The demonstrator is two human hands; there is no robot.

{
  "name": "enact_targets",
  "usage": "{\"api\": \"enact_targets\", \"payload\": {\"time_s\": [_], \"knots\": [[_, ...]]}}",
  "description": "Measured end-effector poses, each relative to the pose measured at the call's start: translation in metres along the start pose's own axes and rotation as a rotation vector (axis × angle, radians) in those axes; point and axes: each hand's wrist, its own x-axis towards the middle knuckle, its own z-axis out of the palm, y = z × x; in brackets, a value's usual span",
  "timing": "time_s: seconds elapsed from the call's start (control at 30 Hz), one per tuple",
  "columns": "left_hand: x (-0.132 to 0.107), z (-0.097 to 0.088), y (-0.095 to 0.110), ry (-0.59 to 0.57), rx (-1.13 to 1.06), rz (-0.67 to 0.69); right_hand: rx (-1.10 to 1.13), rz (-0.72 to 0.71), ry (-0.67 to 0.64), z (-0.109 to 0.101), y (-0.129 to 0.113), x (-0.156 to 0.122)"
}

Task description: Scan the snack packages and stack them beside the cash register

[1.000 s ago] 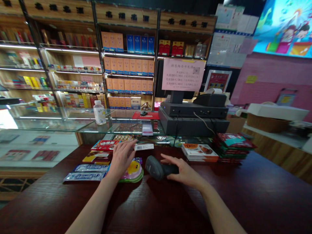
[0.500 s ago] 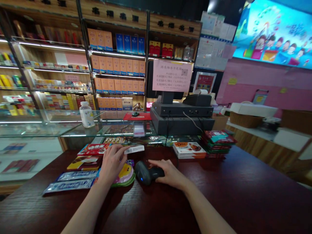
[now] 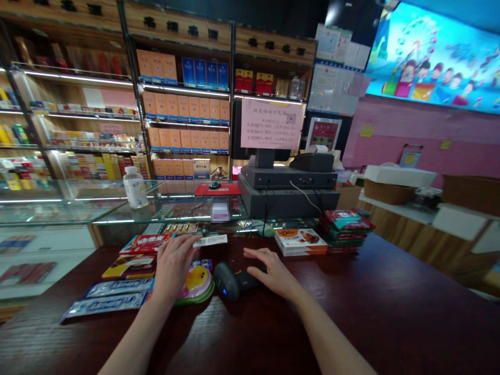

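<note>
My left hand [image 3: 176, 264] is at the left of the counter, its fingers closed on the near end of a small, flat white box [image 3: 211, 240]. Below that hand lie round pink and green packs with a yellow duck picture [image 3: 196, 279], partly covered by it. A black barcode scanner [image 3: 227, 283] rests on the wood to their right. Over the scanner's handle, my right hand [image 3: 270, 272] has its fingers stretched and parted, with nothing in them; whether the thumb touches the handle I cannot tell.
Left are blue-and-silver sticks [image 3: 105, 306], a yellow-brown pack [image 3: 128, 266] and a red pack [image 3: 142, 244]. Orange-and-white boxes [image 3: 300, 242] lie beside stacked red-green packs [image 3: 347, 229]. Behind stand a cash register [image 3: 289, 200], a screen with a pink sign [image 3: 269, 124] and a bottle [image 3: 135, 187].
My right hand has loosened from the scanner's handle, its fingers now straighter and lifted. My left hand stays on the white box. The view has shifted slightly.
</note>
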Motion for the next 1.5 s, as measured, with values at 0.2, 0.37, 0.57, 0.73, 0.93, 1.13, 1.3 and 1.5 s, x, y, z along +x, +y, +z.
{"api": "enact_targets", "payload": {"time_s": [0.2,0.37,0.57,0.73,0.93,1.13,1.3,1.5], "knots": [[0.006,-0.001,0.01,0.048,-0.241,-0.136,0.023,0.026,0.083,0.0,0.005,0.003],[0.01,-0.003,0.018,0.129,-0.465,-0.374,0.098,0.084,0.151,0.002,0.013,0.005],[0.012,-0.001,0.021,0.114,-0.667,-0.634,0.307,0.084,0.201,0.009,0.021,0.009],[0.015,0.0,0.032,0.1,-0.912,-0.782,0.374,0.065,0.216,0.012,0.02,0.011],[0.015,0.005,0.039,0.108,-1.08,-0.87,0.378,0.054,0.2,0.012,0.013,0.011],[0.015,0.003,0.043,0.088,-1.095,-0.884,0.373,0.01,0.19,0.011,0.007,0.01],[0.016,0.004,0.04,0.09,-1.054,-0.814,0.403,-0.004,0.213,0.011,0.006,0.01],[0.013,0.004,0.043,0.122,-0.722,-0.658,0.442,0.007,0.226,0.01,0.002,0.009]]}}
